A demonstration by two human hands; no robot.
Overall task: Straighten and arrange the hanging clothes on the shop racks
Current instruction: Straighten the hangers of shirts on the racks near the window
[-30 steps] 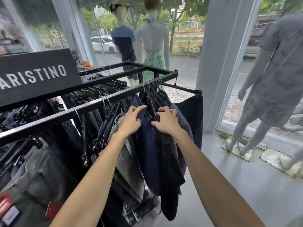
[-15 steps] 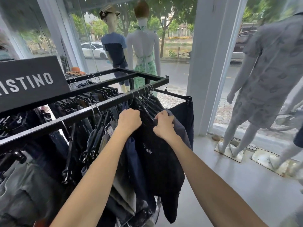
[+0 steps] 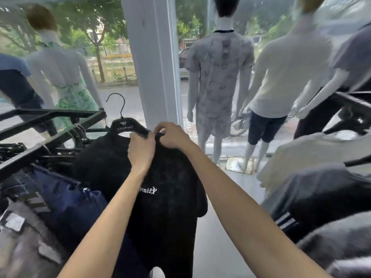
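The black clothes hang on a hanger, held up just past the end corner of the rack. The hook is on no bar. The left grip is curled round the cloth's top. The right grip pinches the hanger's end. I think it is best to pull the cloth flat and even, then hook it on the bar.

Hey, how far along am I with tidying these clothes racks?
Midway, apparently. Done: the clothes on the left rack hang along its rail. In hand: the black top, on a hanger whose hook is off the rail; left hand and right hand grip its shoulder. Left: hang it up, then check the blurred shirts on the right.
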